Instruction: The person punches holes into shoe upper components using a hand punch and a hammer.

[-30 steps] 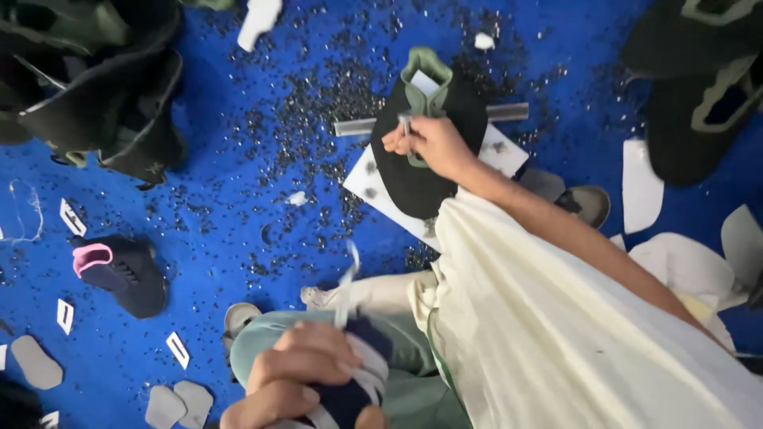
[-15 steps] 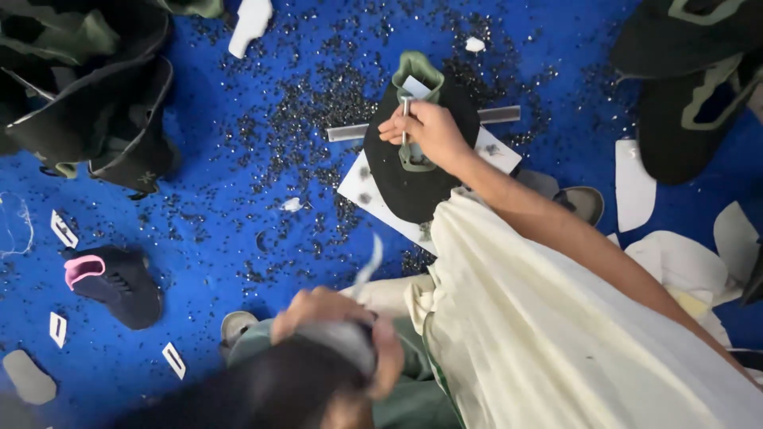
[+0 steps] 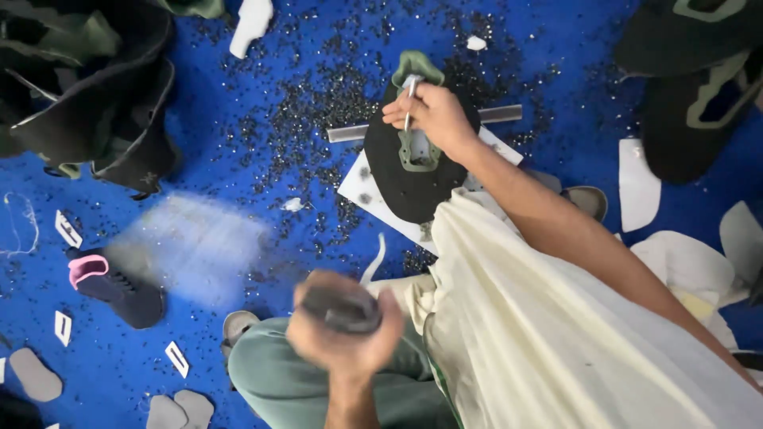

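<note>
A person sat on a blue floor (image 3: 199, 318) strewn with black punched scraps. The right hand (image 3: 433, 115) reached far out, its grip closed round a thin metal punch (image 3: 408, 103) stood upright on a green patch of a black shoe upper (image 3: 413, 187). The upper lay over a white board (image 3: 373, 199) and a metal bar (image 3: 350, 133). The left hand (image 3: 343, 334), nearer and blurred, had its grip wrapped tight round a dark rounded mallet head (image 3: 342, 310), raised above the knee.

Judging from this, a swing could have landed on the fingers (image 3: 397, 117) steadying the punch, since they sat just beneath its top. A tilted punch might have skidded and marred the upper. The upper could also have shifted on the board, as nothing pinned it.
</note>
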